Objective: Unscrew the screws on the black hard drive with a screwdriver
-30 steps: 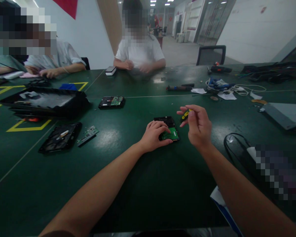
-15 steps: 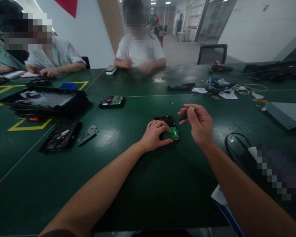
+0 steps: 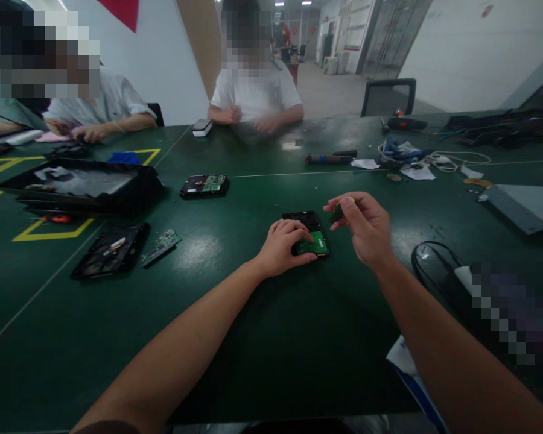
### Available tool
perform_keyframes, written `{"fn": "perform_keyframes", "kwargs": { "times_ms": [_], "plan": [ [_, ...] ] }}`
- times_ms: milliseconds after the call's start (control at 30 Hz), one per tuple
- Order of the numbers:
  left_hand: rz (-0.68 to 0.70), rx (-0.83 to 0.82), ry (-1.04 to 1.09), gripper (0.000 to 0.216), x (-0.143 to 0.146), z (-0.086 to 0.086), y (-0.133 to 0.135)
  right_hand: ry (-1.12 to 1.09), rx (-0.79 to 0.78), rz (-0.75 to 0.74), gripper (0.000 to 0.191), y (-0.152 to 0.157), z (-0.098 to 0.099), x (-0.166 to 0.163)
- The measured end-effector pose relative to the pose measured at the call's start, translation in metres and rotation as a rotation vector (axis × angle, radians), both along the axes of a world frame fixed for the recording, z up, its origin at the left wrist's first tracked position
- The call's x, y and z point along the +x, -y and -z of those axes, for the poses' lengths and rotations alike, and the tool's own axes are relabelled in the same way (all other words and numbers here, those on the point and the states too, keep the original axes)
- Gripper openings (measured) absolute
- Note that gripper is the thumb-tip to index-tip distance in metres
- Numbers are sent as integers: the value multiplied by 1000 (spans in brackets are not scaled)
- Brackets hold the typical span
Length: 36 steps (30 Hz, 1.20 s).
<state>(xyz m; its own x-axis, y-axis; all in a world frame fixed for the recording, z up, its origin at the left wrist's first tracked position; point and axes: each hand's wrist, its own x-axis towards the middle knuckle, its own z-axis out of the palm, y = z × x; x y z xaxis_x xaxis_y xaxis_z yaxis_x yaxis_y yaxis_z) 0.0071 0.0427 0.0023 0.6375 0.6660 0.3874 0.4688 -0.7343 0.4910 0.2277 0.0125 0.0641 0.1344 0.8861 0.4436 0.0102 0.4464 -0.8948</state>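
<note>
Under my left hand [image 3: 283, 248] lies a hard drive [image 3: 304, 220] with a green circuit board [image 3: 317, 243] facing up. My fingers curl over its left side and the thumb lies along its near edge, gripping it against the table. To the right, my right hand [image 3: 368, 226] pinches a small screwdriver [image 3: 337, 212] with a dark, yellow-ended handle. It is held just above and beside the drive's right edge; its tip is too small to make out.
At left lie a loose circuit board [image 3: 161, 247], a black drive casing [image 3: 111, 250] and a black tray [image 3: 85, 187]. Another hard drive [image 3: 204, 185] sits farther back. A cable bundle [image 3: 402, 154] and metal box [image 3: 525, 208] are at right. Co-workers [image 3: 256, 96] sit opposite.
The screwdriver has tilted in my right hand, so more of its dark handle shows below the fingers. My left hand and the hard drive stay in place.
</note>
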Motion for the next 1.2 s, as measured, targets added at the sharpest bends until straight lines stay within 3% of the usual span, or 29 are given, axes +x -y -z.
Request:
{"fn": "perform_keyframes", "kwargs": {
  "times_ms": [167,400,700,933,1200],
  "plan": [
    [-3,-9,-9,39,0,-2,1,-89,-52,-81,38,-3,3,4],
    [-3,3,-6,41,1,-1,1,44,17,33,26,-3,2,4],
    [1,5,-3,40,0,0,0,-79,-37,-99,40,-3,4,4],
    [-4,0,-2,41,1,1,0,61,11,38,29,-4,5,6],
    [5,10,6,40,0,-1,1,-107,-41,-99,39,-2,4,2]
  ]
}}
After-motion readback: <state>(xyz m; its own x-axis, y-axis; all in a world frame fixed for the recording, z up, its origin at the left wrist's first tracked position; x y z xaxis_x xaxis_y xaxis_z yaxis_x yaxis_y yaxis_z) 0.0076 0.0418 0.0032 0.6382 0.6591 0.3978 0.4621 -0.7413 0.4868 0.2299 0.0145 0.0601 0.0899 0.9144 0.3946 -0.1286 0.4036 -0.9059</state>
